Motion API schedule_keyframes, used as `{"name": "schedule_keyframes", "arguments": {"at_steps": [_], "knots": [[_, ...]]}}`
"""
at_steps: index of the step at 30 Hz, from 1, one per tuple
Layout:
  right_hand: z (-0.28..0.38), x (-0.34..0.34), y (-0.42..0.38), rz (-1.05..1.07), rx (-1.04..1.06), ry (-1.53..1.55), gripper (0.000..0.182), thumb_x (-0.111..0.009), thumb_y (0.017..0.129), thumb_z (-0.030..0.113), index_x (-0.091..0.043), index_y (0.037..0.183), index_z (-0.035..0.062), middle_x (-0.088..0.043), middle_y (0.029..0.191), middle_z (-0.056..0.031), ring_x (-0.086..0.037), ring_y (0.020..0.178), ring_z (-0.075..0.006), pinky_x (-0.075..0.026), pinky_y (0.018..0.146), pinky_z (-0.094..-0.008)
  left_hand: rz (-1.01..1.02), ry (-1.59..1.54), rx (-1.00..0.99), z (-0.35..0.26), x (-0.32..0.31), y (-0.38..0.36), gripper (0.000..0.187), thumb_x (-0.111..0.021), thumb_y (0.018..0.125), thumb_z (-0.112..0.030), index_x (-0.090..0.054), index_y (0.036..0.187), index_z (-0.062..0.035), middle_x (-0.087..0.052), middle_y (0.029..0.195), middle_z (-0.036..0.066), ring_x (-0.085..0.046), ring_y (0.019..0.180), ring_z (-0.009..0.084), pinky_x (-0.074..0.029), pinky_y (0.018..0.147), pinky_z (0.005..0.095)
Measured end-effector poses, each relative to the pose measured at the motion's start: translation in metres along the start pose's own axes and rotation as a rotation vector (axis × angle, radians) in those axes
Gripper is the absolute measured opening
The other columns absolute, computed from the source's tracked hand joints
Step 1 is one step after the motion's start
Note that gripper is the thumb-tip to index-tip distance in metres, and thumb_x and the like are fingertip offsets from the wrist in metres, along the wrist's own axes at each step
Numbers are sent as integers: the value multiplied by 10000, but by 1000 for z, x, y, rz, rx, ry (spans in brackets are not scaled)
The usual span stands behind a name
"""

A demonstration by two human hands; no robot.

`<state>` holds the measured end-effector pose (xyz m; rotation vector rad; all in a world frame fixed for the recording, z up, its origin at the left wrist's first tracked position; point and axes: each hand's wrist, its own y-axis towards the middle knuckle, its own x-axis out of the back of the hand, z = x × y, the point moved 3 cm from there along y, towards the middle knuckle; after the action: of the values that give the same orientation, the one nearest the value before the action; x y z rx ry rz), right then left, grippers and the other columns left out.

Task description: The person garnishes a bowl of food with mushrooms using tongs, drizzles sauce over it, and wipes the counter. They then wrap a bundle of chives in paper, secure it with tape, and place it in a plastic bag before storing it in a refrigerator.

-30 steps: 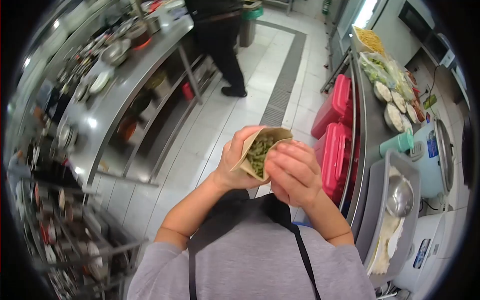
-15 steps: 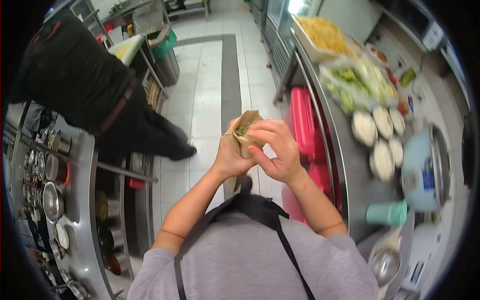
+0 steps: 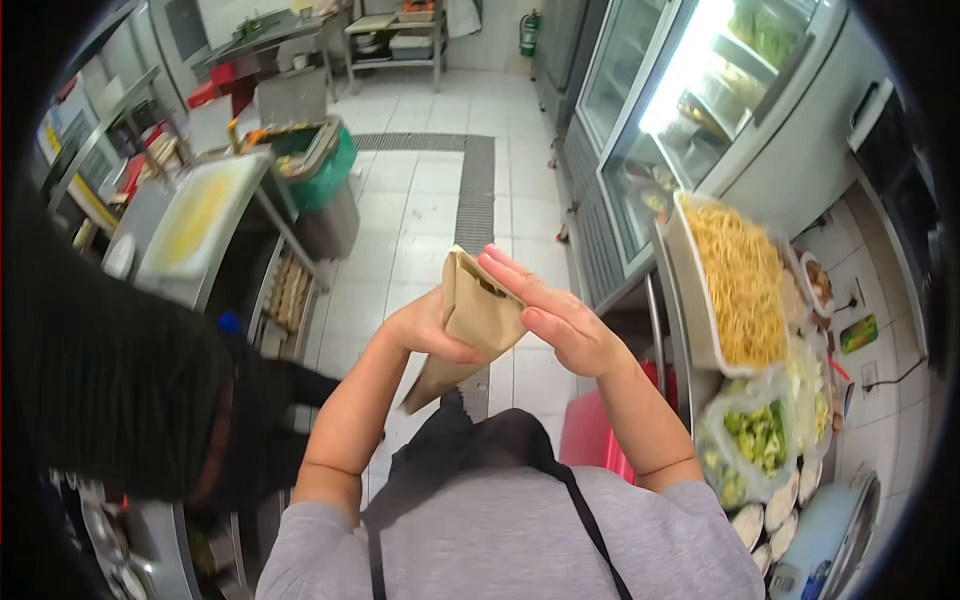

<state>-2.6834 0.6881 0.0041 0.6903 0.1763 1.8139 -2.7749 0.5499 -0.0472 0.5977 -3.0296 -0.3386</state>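
Observation:
In the middle of the view is a brown paper bag (image 3: 480, 318), its upper end facing me and its lower part hanging down to the left. My left hand (image 3: 428, 325) is wrapped round the bag's left side, thumb across the front. My right hand (image 3: 555, 312) lies against the upper right edge of the bag, fingers stretched out and thumb a little apart. A dark gap shows at the bag's top beside the right fingers; what is inside cannot be made out.
A person (image 3: 120, 360) in dark clothes stands close on the left. On the right counter are a tub of noodles (image 3: 740, 285) and a bag of chopped greens (image 3: 755, 435). A lit glass-door fridge (image 3: 690, 120) and a lined bin (image 3: 325, 190) flank the tiled floor (image 3: 410, 210).
The view has moved forward along the aisle, bringing the fridge and noodle tub nearer. The greens inside the bag no longer show, and my right fingers have straightened along its top edge.

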Motion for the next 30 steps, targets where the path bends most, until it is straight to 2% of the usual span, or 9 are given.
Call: {"name": "schedule_keyframes", "arguments": {"at_steps": [2, 6, 8, 10, 11, 13, 20, 25, 30], "knots": [[-33, 36, 43, -3, -141, 292, 607, -532, 841, 165, -260, 1347, -33, -339, 1359, -189, -292, 1281, -294, -214, 1053, -372, 406, -161, 231, 12, 40, 50, 582, -727, 562, -83, -505, 1094, -12, -580, 964, 72, -557, 914, 164, -465, 782, 300], [-86, 102, 104, -29, -49, 432, 583, -705, 726, 164, -420, 1206, -3, -495, 1199, -175, -394, 1206, -266, -245, 1043, -385, 672, -304, 67, 32, 88, 150, 645, -745, 562, -75, -474, 1143, 1, -567, 1022, 91, -555, 955, 191, -455, 830, 309], [-114, 127, 116, -318, -239, 441, 428, -742, 691, 120, -493, 1022, 11, -578, 1080, -146, -505, 1091, -237, -392, 934, -363, 830, -591, 181, 59, 104, 190, 600, -709, 563, -57, -464, 1098, 59, -537, 1024, 140, -560, 923, 210, -474, 764, 306], [-143, 156, 130, -463, -314, 201, 330, -724, 691, 72, -559, 968, 2, -603, 1031, -150, -590, 952, -225, -472, 816, -315, 927, -583, 303, 81, 130, 231, 604, -721, 565, -75, -466, 1097, 54, -537, 1002, 139, -562, 906, 213, -477, 749, 307], [-151, 174, 140, -509, -270, -59, 291, -713, 688, 55, -589, 946, 0, -611, 1009, -155, -609, 890, -220, -486, 771, -294, 981, -425, 161, 86, 144, 258, 600, -718, 565, -81, -473, 1099, 41, -536, 1010, 130, -554, 918, 204, -466, 762, 303], [-177, 206, 158, -607, -177, -431, 267, -700, 677, 43, -643, 936, 5, -621, 981, -170, -641, 764, -209, -504, 675, -248, 897, -397, 152, 95, 173, 306, 639, -723, 560, -88, -457, 1131, 16, -531, 1044, 102, -533, 951, 178, -436, 812, 285], [-292, 352, 272, -245, -37, -43, 420, -735, 634, 58, -610, 1030, -1, -577, 1101, -175, -594, 959, -232, -466, 816, -308, 801, -410, 135, 113, 299, 450, 656, -714, 543, -114, -457, 1130, 22, -496, 1082, 121, -485, 1018, 211, -391, 877, 312], [-357, 410, 343, -218, 122, -614, 365, -733, 657, 83, -632, 1004, 32, -602, 952, -108, -598, 804, -218, -488, 720, -310, 761, -441, 147, 155, 386, 525, 744, -714, 509, -150, -433, 1175, 26, -486, 1086, 119, -482, 1024, 210, -381, 877, 310], [-438, 483, 387, -266, 154, -637, 318, -719, 675, 98, -631, 966, 5, -598, 976, -117, -579, 822, -234, -491, 705, -302, 791, -536, 17, 192, 460, 642, 834, -744, 528, -107, -349, 1254, 3, -496, 1129, 86, -497, 1035, 173, -397, 895, 298]]}}
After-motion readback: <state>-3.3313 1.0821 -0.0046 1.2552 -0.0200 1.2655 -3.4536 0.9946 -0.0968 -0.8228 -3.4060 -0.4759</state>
